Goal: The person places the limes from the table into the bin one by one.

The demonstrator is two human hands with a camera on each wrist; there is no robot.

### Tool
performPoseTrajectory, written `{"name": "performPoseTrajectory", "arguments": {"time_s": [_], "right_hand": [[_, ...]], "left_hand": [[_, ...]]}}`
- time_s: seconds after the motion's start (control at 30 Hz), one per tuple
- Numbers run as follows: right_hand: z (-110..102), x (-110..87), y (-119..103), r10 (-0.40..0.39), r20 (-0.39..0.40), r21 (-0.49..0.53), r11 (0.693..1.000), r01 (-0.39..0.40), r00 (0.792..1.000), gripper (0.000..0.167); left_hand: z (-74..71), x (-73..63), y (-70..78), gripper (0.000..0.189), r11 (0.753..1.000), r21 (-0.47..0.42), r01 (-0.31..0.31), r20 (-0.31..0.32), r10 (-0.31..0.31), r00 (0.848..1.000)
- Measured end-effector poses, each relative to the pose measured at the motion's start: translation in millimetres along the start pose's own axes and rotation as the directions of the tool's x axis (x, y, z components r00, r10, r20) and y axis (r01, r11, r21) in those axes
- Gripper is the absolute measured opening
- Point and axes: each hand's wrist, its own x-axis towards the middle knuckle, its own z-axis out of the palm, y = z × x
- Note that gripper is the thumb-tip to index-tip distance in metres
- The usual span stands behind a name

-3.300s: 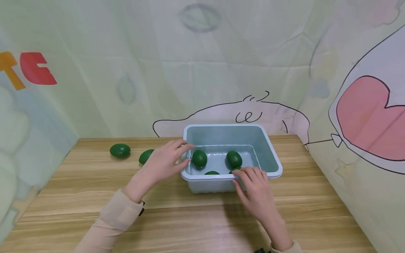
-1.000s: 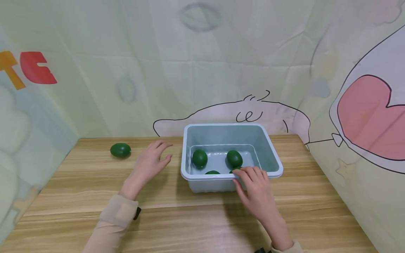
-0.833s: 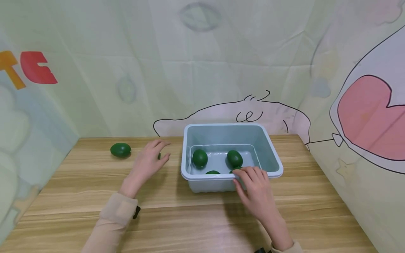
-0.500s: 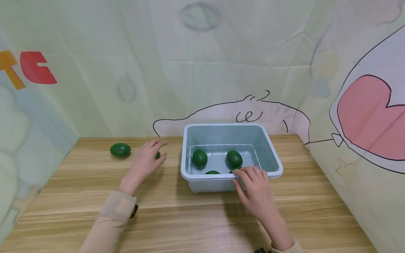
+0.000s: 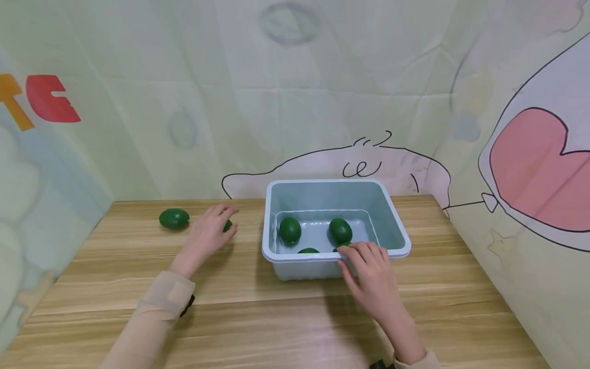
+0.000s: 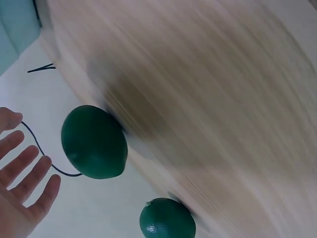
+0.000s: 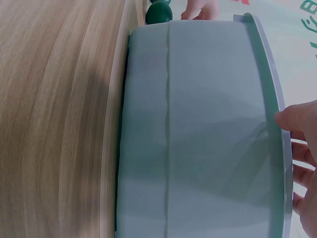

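Note:
My left hand (image 5: 207, 229) hangs over a green lime (image 5: 228, 225) on the table, hiding most of it in the head view. Its fingers are spread and relaxed; the left wrist view shows a gap between the fingers (image 6: 32, 171) and that lime (image 6: 94, 142). Farther left lies another lime (image 5: 174, 219). My right hand (image 5: 371, 279) grips the front rim of a pale blue plastic tub (image 5: 306, 269), thumb outside and fingers over the edge. Several limes lie in the tub, among them a left one (image 5: 290, 230) and a right one (image 5: 340, 231); the front ones are partly hidden by the rim.
The wooden table (image 5: 276, 328) runs back to a printed cloth backdrop (image 5: 230, 102), which also rises along both sides. The tub stands near the table's back edge, to the right of the loose limes.
My left hand has moved left from the tub's left rim to above the nearer loose lime, part of which now shows between thumb and fingers. The right hand and tub stay put.

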Motion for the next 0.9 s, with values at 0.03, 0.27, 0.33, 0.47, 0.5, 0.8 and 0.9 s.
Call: {"name": "performPoseTrajectory", "arguments": {"time_s": [0.03, 0.27, 0.33, 0.47, 0.5, 0.8, 0.9], "right_hand": [[0.1, 0.2, 0.1, 0.0, 0.0, 0.001, 1.0, 0.0, 1.0, 0.022], [0.5, 0.0, 0.4, -0.002, 0.001, -0.002, 1.0, 0.002, 1.0, 0.021], [0.8, -0.4, 0.6, 0.0, 0.003, 0.0, 1.0, 0.0, 1.0, 0.021], [0.9, -0.3, 0.6, 0.001, 0.004, 0.001, 1.0, -0.001, 1.0, 0.022], [0.9, -0.2, 0.7, 0.0, 0.004, -0.001, 1.0, 0.0, 1.0, 0.022], [0.5, -0.1, 0.7, 0.0, 0.004, -0.003, 1.0, 0.0, 1.0, 0.022], [0.2, -0.4, 0.5, 0.005, 0.008, -0.002, 1.0, -0.005, 1.0, 0.022]], "left_hand": [[0.6, 0.1, -1.4, 0.039, 1.0, 0.005, 0.0, 0.002, 0.0, 1.0], [4.6, 1.6, -9.9, 0.039, 1.0, 0.012, 0.018, 0.035, -0.018, 0.999], [6.2, 2.2, -11.9, 0.04, 1.0, 0.008, 0.029, 0.052, -0.029, 0.998], [10.0, 2.7, -16.6, 0.04, 0.999, 0.01, 0.048, 0.079, -0.049, 0.996], [11.1, 2.7, -18.0, 0.041, 0.999, 0.011, 0.052, 0.083, -0.053, 0.995], [17.5, 1.6, -27.5, 0.043, 0.996, 0.023, 0.085, 0.108, -0.087, 0.99], [17.8, 0.8, -28.3, 0.042, 0.995, 0.031, 0.094, 0.133, -0.097, 0.986]]}}
